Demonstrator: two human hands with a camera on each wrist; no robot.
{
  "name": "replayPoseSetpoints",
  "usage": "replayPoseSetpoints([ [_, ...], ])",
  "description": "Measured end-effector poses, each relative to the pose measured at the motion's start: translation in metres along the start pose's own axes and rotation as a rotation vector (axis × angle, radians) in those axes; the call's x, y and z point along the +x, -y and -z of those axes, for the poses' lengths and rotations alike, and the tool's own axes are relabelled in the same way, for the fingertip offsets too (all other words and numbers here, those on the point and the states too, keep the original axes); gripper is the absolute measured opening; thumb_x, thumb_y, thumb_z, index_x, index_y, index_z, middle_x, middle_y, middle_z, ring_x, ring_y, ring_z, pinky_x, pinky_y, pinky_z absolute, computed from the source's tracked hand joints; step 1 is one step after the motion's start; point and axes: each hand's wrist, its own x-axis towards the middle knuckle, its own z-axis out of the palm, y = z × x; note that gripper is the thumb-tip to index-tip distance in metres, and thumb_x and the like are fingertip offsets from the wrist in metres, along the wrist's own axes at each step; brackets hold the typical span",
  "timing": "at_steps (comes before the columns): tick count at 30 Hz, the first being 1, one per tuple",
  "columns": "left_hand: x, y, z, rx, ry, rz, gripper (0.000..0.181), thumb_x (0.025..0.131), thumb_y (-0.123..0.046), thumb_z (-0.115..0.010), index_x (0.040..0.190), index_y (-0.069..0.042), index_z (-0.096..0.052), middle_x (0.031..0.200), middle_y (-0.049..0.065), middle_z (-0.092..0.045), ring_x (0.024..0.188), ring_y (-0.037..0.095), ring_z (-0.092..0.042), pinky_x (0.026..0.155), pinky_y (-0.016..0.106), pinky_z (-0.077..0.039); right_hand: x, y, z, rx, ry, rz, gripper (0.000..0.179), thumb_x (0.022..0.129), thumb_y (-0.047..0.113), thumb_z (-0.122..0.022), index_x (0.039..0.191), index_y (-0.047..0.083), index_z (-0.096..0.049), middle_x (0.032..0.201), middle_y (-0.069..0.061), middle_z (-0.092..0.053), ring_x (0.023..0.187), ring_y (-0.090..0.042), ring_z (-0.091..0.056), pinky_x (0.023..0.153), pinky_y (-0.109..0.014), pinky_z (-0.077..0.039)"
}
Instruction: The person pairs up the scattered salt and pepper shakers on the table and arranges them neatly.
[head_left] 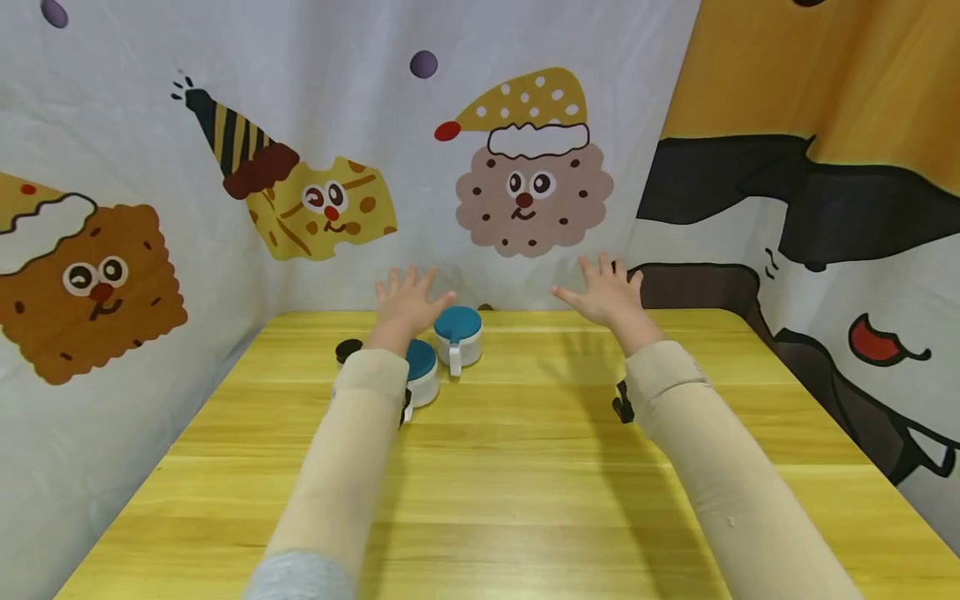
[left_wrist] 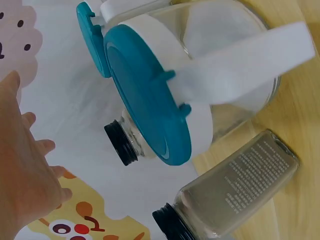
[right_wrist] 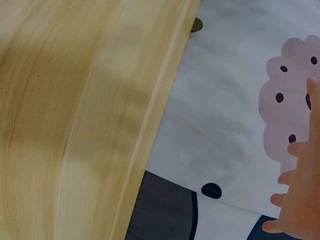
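Both hands are raised above the table with fingers spread, holding nothing. My left hand (head_left: 407, 310) is in the air over several containers at the back left. Nearest to it is a clear jar (left_wrist: 235, 75) with a blue lid (left_wrist: 145, 95) and a white handle (left_wrist: 245, 62). Behind that one stands a second blue-lidded jar (head_left: 459, 335). Beside them are a rectangular bottle (left_wrist: 240, 185) with a black cap (left_wrist: 172, 222) and, partly hidden, another black-capped bottle (left_wrist: 135, 137). My right hand (head_left: 609, 296) hovers over the back right of the table, apart from any object.
The wooden table (head_left: 510, 483) ends at the back against a printed cloth (head_left: 420, 125) with cartoon biscuits and cheese. The same cloth hangs along the left and right sides. A dark strap piece (head_left: 622, 404) shows at the right wrist.
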Motion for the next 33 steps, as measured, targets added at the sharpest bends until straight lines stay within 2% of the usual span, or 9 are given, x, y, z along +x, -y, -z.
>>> replayPoseSetpoints([
  [10,-0.006,0.008,0.004,-0.035,-0.006,-0.035,0.076,0.095,-0.066,-0.029,0.156,-0.025,-0.011,0.159,0.014,-0.001,0.141,0.041,0.012,0.106,0.061,0.01,-0.002,0.0,0.001,0.042,-0.02,0.013,0.096,0.087,0.075,-0.036,0.155,0.012,-0.012,0.156,-0.024,0.0,0.139,-0.047,0.007,0.102,-0.068,0.008],
  [14,-0.008,0.01,0.005,-0.014,-0.013,-0.054,0.076,0.095,-0.067,-0.028,0.156,-0.026,-0.01,0.159,0.014,-0.002,0.141,0.041,0.01,0.107,0.062,0.007,-0.005,0.002,0.001,0.063,-0.034,0.022,0.096,0.087,0.075,-0.037,0.155,0.013,-0.011,0.156,-0.024,0.001,0.139,-0.047,0.007,0.102,-0.068,0.009],
  [22,-0.016,0.008,0.009,-0.017,-0.029,-0.09,0.077,0.093,-0.069,-0.029,0.155,-0.026,-0.013,0.159,0.014,-0.004,0.141,0.042,0.007,0.106,0.062,0.008,-0.01,0.008,-0.001,0.099,-0.053,0.037,0.092,0.089,0.071,-0.04,0.155,0.015,-0.01,0.157,-0.022,0.004,0.14,-0.046,0.008,0.102,-0.067,0.01],
  [33,-0.024,0.009,0.01,-0.015,-0.055,-0.134,0.077,0.092,-0.071,-0.029,0.155,-0.029,-0.012,0.159,0.012,-0.005,0.142,0.04,0.006,0.108,0.061,0.003,-0.017,0.013,-0.002,0.123,-0.078,0.057,0.095,0.086,0.075,-0.039,0.155,0.016,-0.011,0.158,-0.02,0.003,0.141,-0.044,0.006,0.103,-0.067,0.008],
])
